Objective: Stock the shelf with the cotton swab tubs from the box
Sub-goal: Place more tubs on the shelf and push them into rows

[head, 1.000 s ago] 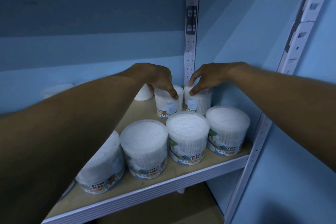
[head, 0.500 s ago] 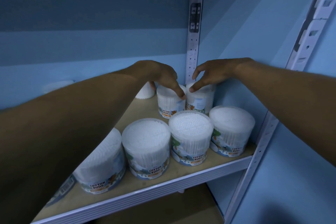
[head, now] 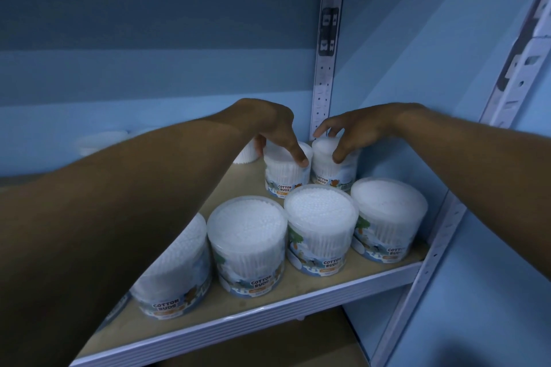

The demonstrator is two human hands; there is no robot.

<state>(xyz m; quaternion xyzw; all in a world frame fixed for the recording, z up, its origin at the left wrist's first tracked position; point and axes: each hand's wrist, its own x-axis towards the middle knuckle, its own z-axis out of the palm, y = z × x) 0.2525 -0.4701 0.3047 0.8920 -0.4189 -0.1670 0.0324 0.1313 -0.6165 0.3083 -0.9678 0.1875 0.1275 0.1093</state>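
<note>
Head view: the left hand (head: 268,128) curls over the lid of a back-row cotton swab tub (head: 284,171), fingers and thumb gripping its rim. The right hand (head: 354,131) pinches the neighbouring tub (head: 331,167) likewise. Both tubs stand on the shelf (head: 253,319), touching, behind four front-row tubs (head: 320,226) packed with white swabs.
</note>
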